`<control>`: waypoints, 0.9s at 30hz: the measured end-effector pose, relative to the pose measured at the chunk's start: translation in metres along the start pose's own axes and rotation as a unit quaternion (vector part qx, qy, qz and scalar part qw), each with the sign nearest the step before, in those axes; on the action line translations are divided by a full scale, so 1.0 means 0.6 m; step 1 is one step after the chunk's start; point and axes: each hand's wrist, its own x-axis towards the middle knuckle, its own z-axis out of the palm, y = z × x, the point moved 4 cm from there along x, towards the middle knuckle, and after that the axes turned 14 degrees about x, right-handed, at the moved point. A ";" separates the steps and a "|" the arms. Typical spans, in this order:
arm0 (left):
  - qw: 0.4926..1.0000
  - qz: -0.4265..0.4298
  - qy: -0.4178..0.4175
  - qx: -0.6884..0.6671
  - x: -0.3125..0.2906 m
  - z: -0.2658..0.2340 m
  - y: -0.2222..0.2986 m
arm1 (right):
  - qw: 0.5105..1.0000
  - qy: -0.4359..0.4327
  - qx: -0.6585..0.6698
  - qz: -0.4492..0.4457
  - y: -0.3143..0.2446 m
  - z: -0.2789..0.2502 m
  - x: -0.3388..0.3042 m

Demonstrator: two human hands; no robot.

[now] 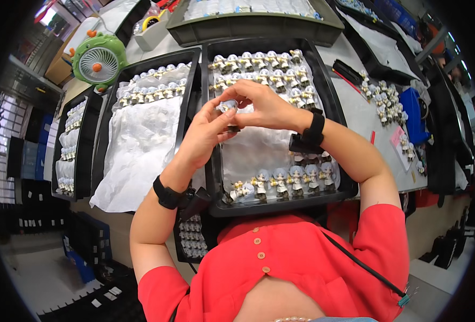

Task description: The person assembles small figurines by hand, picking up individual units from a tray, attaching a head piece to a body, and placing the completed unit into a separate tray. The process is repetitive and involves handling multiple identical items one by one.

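Note:
A small figurine (228, 106) with pale blue-grey hair is held up between my two hands, over a paper-lined black tray (208, 185). My left hand (205, 131) grips it from the left, thumb across its front. From the right, my right hand (264, 105) closes its bent fingers and thumb on the top and side of the same piece. Fingers cover much of its body. Beneath, several rows of similar white-robed figurines (296, 178) line the near and far parts of the tray. One at the near left corner lies tilted (242, 190).
Left of the tray stands another black tray (101, 155) with white paper (143, 139) and figurines. Beyond it are a narrower tray (82, 161) and a green fan (99, 61). At right lie a heap of figurines (385, 99) and a blue container (413, 115). A grey-green bin (253, 29) sits behind.

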 end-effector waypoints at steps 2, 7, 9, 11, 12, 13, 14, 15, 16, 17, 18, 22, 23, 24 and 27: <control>1.000 -0.001 -0.004 0.007 -0.007 -0.009 0.007 | 0.999 0.022 0.020 -0.033 -0.012 0.007 0.005; 1.000 0.009 0.015 0.026 0.005 0.011 0.004 | 0.999 0.027 0.020 -0.003 -0.001 -0.019 -0.003; 1.000 0.012 0.009 0.016 0.006 0.012 0.002 | 1.000 0.025 -0.003 -0.001 -0.003 -0.026 -0.001; 1.000 -0.002 0.009 0.020 0.006 0.010 -0.003 | 0.999 0.041 0.011 0.004 0.001 -0.028 -0.002; 1.000 -0.001 0.009 0.023 0.006 0.011 0.000 | 0.998 0.054 0.036 0.002 0.001 -0.030 -0.002; 1.000 0.000 0.010 0.025 0.005 0.012 0.002 | 0.996 0.067 0.060 0.000 0.002 -0.031 -0.002; 1.000 0.002 0.004 0.029 0.005 0.015 0.003 | 0.993 0.076 0.087 0.017 0.001 -0.033 -0.005; 1.000 0.004 0.003 0.016 0.004 0.015 0.004 | 0.992 0.072 0.091 0.042 -0.002 -0.033 -0.002; 1.000 0.007 0.003 0.002 0.003 0.017 0.002 | 0.991 0.066 0.095 0.067 -0.005 -0.033 -0.002; 1.000 0.009 0.005 -0.011 0.002 0.019 -0.001 | 0.989 0.060 0.100 0.091 -0.007 -0.031 -0.004; 1.000 0.008 0.006 -0.028 0.001 0.021 -0.001 | 0.994 0.048 0.071 0.061 -0.007 -0.028 -0.002; 0.995 0.041 0.000 -0.094 0.015 0.006 -0.012 | 0.997 0.052 0.033 -0.038 -0.013 -0.020 0.002; 0.992 0.056 0.008 -0.112 0.016 0.004 -0.015 | 0.995 0.067 0.050 -0.057 -0.016 -0.016 0.000; 0.990 0.066 0.016 -0.120 0.016 0.005 -0.015 | 0.995 0.065 0.038 -0.067 -0.022 -0.013 -0.002; 0.994 0.070 0.033 -0.074 0.006 0.014 0.001 | 0.995 0.057 0.027 -0.074 -0.023 -0.010 -0.013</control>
